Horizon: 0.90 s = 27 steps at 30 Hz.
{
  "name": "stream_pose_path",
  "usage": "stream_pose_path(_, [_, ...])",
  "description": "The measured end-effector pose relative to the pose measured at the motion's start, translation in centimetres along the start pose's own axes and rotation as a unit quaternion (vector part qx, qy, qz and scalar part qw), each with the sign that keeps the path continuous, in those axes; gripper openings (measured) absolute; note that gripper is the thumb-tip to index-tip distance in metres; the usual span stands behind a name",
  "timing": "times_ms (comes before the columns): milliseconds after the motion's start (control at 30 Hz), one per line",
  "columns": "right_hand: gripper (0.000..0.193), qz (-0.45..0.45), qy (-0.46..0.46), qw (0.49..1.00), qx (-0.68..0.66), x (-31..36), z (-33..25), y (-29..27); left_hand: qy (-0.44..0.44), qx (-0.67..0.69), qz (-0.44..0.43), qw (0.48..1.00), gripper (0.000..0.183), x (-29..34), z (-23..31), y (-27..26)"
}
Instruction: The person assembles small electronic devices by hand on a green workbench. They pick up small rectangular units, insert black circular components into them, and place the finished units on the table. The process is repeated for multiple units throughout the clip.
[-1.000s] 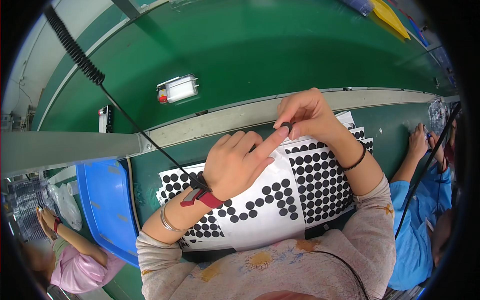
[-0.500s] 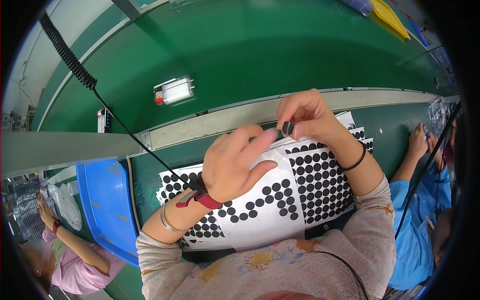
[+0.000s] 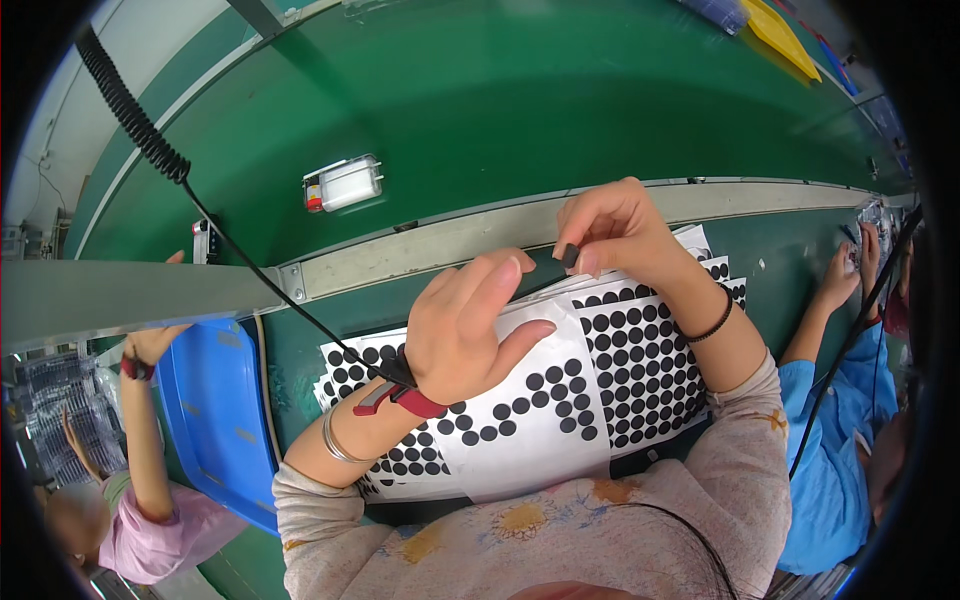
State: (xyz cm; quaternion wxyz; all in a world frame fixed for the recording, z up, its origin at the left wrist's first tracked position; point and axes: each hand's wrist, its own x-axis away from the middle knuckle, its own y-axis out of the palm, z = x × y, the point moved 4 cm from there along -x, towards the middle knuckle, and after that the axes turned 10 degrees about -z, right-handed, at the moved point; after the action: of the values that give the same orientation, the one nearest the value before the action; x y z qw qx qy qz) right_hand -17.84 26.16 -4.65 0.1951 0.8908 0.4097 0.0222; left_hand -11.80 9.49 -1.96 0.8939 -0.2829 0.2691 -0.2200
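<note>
Between the thumb and index finger of my right hand [image 3: 615,235] is a small black disc [image 3: 570,256], tilted so that it looks partly edge-on. My left hand [image 3: 465,325] hovers just left of it, thumb and fingers apart and nothing in them. A dark band with a red strap and a coiled cord circles my left wrist. Beneath both hands lie stacked white sheets [image 3: 525,345] covered in rows of black round stickers. On the middle sheet many spots are bare white, and the remaining dots form a stepped line.
A metal rail [image 3: 480,235] separates my bench from the green conveyor belt [image 3: 560,110], where a small white packaged item [image 3: 343,184] lies. At left stands a blue tray [image 3: 215,400], with a co-worker's arm [image 3: 145,410] beside it. Another co-worker's hands [image 3: 850,265] handle clear plastic at right.
My left fingers have drawn back from the black disc, which has turned in my right fingertips. The left co-worker's arm has reached forward past the blue tray. The packaged item has shifted slightly left.
</note>
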Motion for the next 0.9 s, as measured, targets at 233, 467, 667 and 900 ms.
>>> stream_pose_path(233, [0.018,0.014,-0.008,1.000,0.008,0.0,-0.2,0.1,-0.011,-0.123,-0.146,0.981,0.059,-0.4,-0.5,0.9])
stream_pose_path(467, [0.016,0.010,-0.006,1.000,0.020,0.6,0.0,-0.3,-0.010,-0.029,-0.055,0.998,0.062,-0.7,-0.1,0.7])
stream_pose_path(667, [0.015,0.026,-0.026,0.999,0.001,1.0,0.1,-0.8,0.012,-0.063,-0.071,0.995,0.063,-1.2,0.3,0.6])
stream_pose_path(900, [0.018,0.005,0.006,1.000,0.003,1.0,-0.1,-0.2,0.017,-0.144,-0.057,0.988,0.040,-1.7,0.8,0.4])
